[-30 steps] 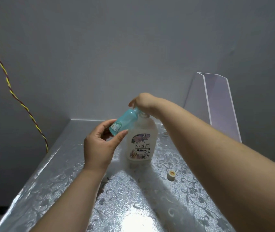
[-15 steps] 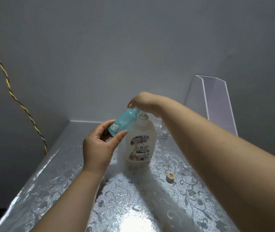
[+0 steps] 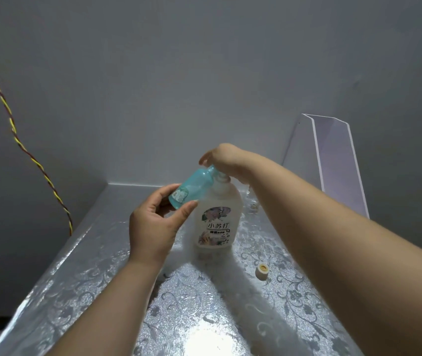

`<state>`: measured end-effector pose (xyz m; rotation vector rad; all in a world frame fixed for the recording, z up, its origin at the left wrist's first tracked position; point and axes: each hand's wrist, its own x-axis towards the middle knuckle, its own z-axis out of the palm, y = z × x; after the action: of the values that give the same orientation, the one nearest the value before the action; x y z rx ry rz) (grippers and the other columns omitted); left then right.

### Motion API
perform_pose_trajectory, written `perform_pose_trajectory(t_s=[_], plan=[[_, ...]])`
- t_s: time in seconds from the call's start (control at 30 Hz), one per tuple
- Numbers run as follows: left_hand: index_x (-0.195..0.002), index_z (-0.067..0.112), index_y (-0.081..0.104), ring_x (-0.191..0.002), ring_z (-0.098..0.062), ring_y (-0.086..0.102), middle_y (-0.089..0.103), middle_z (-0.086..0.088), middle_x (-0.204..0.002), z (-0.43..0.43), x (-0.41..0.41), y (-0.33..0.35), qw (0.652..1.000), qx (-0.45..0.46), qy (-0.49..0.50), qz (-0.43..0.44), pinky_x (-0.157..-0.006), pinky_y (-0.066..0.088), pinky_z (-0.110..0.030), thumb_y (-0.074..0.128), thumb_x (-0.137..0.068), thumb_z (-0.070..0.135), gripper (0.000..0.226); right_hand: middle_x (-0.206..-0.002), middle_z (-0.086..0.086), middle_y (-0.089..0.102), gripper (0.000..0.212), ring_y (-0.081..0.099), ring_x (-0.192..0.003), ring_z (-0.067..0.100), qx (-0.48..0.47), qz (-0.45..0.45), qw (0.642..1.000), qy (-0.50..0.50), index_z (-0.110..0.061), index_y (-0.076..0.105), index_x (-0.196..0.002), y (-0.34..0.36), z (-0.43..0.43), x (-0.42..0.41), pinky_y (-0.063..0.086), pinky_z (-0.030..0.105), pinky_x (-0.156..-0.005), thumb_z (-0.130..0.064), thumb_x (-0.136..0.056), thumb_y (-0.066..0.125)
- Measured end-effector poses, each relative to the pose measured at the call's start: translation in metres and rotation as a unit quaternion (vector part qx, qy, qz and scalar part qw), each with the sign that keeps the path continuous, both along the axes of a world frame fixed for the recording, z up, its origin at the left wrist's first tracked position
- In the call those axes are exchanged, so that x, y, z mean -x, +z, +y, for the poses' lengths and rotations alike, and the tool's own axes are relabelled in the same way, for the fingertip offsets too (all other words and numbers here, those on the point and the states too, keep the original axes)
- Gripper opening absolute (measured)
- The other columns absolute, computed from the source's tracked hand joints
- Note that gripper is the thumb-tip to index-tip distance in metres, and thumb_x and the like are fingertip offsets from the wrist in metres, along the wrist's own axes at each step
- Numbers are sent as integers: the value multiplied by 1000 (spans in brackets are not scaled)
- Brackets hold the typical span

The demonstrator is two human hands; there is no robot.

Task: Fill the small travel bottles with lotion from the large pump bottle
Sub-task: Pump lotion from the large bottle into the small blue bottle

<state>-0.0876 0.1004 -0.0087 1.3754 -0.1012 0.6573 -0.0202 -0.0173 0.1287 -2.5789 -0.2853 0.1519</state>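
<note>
On the silver, flower-embossed bench [image 3: 294,317] the glossy film looks slick, so a hard push could, we judge, skate or tip the tall translucent white pump bottle with its floral label [image 3: 216,217]; nothing steadies its body. Our right hand [image 3: 224,159] lies over the pump head and hides it. We cannot tell whether it curls round the head or merely presses on it, and the same cover hides the spout, so we would be aiming blind. Our left hand [image 3: 150,224] pinches the base of the small teal plastic travel bottle [image 3: 191,187] between thumb and fingers [image 3: 164,195], tilted, its neck raised to the spout under the right hand, beside the big bottle's shoulder. With so low a grip and so narrow a mouth, a fast stroke might knock the neck off line and send lotion down the outside. Well apart on the right, the small cream screw cap [image 3: 261,271] lies loose; a sweeping forearm could roll it off the bench.
</note>
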Motion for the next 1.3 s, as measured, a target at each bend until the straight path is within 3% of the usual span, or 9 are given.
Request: perform_pose_trajectory(t_s=[0.17,0.4,0.57,0.67,0.8,0.87,1.07,1.17,1.3], plan=[[-96,32,71,-84,-8,70,75,11,-89,1,-1,2,1000,-5,11,-3,-80,55,-26,83,-59,32,38,-133,14,56,37,53,-122,29,18,-25,999,15,-2,58,-128,10,0,1,42,34,-102,-23,-98,48],[-95,34,71,-84,-9,70,76,9,-90,0,-1,-1,1000,-10,7,2,-78,54,-23,83,-58,35,39,-138,13,53,45,52,-124,30,-17,0,1000,1,-7,57,-131,-2,-2,2,42,31,-101,3,-96,32],[-95,34,70,-83,-8,70,75,11,-89,0,1,-1,1000,-16,6,7,-74,54,-19,82,-57,38,40,-137,16,53,46,53,-123,32,-21,7,1000,-6,-5,56,-132,-8,-1,1,46,31,-90,7,-94,33],[-95,33,71,-84,-8,70,76,10,-90,0,1,0,1000,-12,3,4,-76,54,-20,82,-56,39,41,-135,16,55,37,52,-125,31,-30,5,999,-11,-4,58,-129,-4,-1,2,41,27,-83,-3,-96,40],[-96,32,71,-85,-9,70,75,9,-91,0,0,0,1000,-11,3,-4,-78,54,-24,83,-57,40,42,-134,17,56,37,52,-125,32,-29,-6,1000,-6,-1,58,-127,4,-3,-1,41,40,-104,-22,-97,49],[-97,31,71,-86,-11,70,75,6,-93,1,0,0,1000,-11,4,-7,-79,55,-27,83,-56,43,44,-134,15,55,38,51,-126,31,-23,-10,1000,-3,-1,58,-126,7,-3,-1,40,42,-106,-24,-96,50],[-96,33,71,-86,-11,71,75,8,-92,1,-1,-1,1000,-17,5,-3,-79,55,-26,82,-54,46,45,-134,12,57,40,53,-125,30,-41,15,999,-8,-8,61,-127,-2,-2,1,43,37,-103,-1,-96,36],[-94,34,71,-87,-12,71,75,7,-92,1,-2,-3,1000,-15,10,1,-80,55,-29,83,-54,46,43,-132,18,57,45,53,-124,38,-49,24,998,-11,-5,60,-128,-8,-1,-1,42,46,-106,7,-95,31],[-93,40,72,-87,-13,71,75,7,-93,2,-3,-4,1000,-15,8,-1,-80,54,-29,83,-54,50,42,-132,19,57,37,52,-125,36,-65,12,997,-28,-2,60,-126,-7,-2,0,43,42,-106,-3,-96,39]])
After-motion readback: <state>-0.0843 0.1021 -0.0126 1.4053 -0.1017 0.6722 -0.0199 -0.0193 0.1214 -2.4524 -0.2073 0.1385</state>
